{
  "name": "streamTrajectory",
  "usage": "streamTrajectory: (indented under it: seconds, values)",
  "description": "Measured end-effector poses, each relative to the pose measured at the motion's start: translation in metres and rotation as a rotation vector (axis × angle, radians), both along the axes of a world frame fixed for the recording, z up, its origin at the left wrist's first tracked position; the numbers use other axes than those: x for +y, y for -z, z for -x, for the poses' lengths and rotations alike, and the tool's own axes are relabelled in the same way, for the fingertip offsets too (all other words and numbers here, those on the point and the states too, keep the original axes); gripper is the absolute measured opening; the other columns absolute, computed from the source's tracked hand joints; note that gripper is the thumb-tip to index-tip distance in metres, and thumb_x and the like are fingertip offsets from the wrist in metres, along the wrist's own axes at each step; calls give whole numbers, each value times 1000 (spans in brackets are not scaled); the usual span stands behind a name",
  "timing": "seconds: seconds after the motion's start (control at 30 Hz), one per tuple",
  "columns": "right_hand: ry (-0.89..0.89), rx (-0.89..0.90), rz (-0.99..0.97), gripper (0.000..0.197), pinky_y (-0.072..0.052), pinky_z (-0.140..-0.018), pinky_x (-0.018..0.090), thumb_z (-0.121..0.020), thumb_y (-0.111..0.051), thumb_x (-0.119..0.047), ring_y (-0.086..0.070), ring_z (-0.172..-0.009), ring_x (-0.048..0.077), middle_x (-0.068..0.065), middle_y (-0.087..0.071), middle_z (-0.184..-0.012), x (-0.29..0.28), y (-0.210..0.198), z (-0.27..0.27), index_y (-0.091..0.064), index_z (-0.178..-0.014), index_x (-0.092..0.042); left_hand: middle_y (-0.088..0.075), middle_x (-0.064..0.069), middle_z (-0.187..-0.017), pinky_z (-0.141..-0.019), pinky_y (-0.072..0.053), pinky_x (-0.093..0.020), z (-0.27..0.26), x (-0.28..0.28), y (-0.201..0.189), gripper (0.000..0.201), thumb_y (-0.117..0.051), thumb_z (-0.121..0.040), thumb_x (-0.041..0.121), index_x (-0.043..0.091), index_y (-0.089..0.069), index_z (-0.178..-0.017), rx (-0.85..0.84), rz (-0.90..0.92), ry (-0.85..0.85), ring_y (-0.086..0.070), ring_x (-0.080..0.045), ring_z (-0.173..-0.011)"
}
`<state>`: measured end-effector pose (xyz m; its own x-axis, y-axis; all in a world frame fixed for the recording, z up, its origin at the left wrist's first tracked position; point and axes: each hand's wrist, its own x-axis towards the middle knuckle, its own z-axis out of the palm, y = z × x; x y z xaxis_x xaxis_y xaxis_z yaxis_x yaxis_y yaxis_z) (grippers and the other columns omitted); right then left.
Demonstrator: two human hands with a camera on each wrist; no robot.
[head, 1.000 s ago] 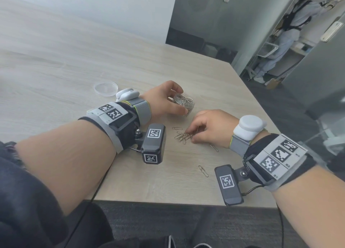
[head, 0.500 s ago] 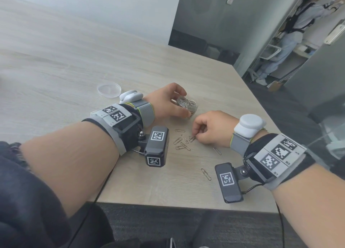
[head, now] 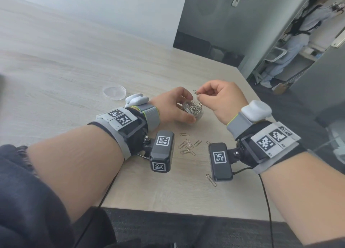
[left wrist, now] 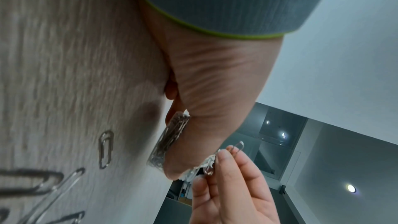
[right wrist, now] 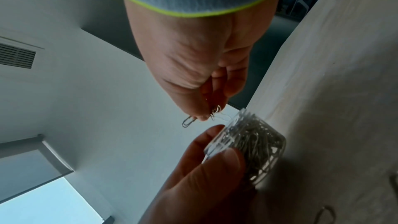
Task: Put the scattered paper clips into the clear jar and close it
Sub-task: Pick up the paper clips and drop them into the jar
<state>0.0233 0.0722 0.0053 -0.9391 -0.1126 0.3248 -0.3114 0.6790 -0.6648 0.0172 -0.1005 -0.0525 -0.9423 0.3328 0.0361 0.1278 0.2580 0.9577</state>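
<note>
Pale wood table [head: 74, 64] w/ a person's two arms reaching in from the near edge. Left hand [head: 173, 105] grips the clear jar [head: 193, 110], which stands on the table approx. centre, open-topped and packed w/ paper clips. Right hand [head: 220, 98] hovers just above the jar mouth, thumb and fingers pinching a few clips [head: 195, 92]. Jar lid [head: 114, 92] lies flat, far-left of the left hand. Loose clips [head: 188, 144] sit scattered on the table near the wrists; one more clip [head: 211, 180] lies near the front edge.
</note>
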Motion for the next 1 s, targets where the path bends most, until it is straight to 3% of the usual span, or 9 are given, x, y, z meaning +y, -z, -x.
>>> streamTrajectory:
  seconds: [0.1, 0.23, 0.33, 0.43, 0.57, 0.7, 0.87, 1.0]
  values:
    - [-4, 0, -85, 9, -51, -69, 27, -79, -71, -16, -64, -68, 12, -5, -72, -74, -5, 5, 2, -72, -77, -25, -74, 6, -113, -79, -59, -34, 0, 0, 0, 74, -83, -41, 49, 35, -58, -109, 4, 4, 3, -69, -16, -81]
    - [-43, -4, -212, 10, -44, -64, 12, -79, -70, -15, -59, -66, 6, -7, -67, -76, -6, 9, -1, -73, -83, -24, -75, 6, -111, -86, -61, -42, 0, -1, -1, 72, -81, -42, 51, 36, -58, -109, 26, 40, -4, -75, -23, -92]
    - [-54, 7, -222, 12, -42, -64, 7, -78, -70, -14, -58, -67, 5, -5, -67, -83, -4, 8, -3, -74, -86, -22, -76, 9, -109, -80, -58, -35, 0, -1, -3, 69, -81, -44, 49, 35, -58, -108, 26, 33, 6, -70, -14, -79]
    - [-68, 2, -213, 13, -47, -69, 12, -78, -71, -14, -63, -73, 9, -3, -69, -88, -2, 6, -6, -74, -88, -22, -75, 9, -110, -80, -57, -32, 0, -2, -3, 68, -83, -46, 46, 34, -58, -109, 19, 27, 10, -68, -11, -78]
    - [-38, 15, -197, 7, -48, -70, 15, -81, -72, -19, -62, -74, 8, -4, -70, -87, 7, 2, -12, -75, -86, -23, -74, 6, -114, -80, -59, -36, 1, -1, 0, 66, -83, -44, 46, 38, -57, -104, -2, -6, 7, -69, -14, -80]
    - [13, 13, -179, 4, -44, -66, 12, -83, -72, -19, -60, -70, 6, -4, -71, -81, 29, 0, -19, -75, -86, -22, -73, 10, -113, -72, -52, -25, 3, -1, 1, 61, -84, -51, 40, 36, -56, -105, -7, -10, 3, -63, -6, -69]
    - [-46, -292, -423, 10, -40, -60, 10, -78, -79, -24, -54, -56, -8, -11, -67, -72, 54, 1, -34, -74, -87, -26, -71, 12, -112, -70, -51, -22, 4, 0, 2, 59, -85, -51, 38, 38, -56, -103, -8, 0, -4, -63, -3, -69]
    - [-137, -506, -568, 25, -39, -59, 3, -72, -85, -29, -57, -60, -11, -13, -70, -83, 64, -1, -49, -72, -93, -31, -71, 11, -116, -73, -53, -25, 4, -1, 2, 65, -85, -44, 45, 39, -57, -103, -15, -6, -10, -66, -7, -75]
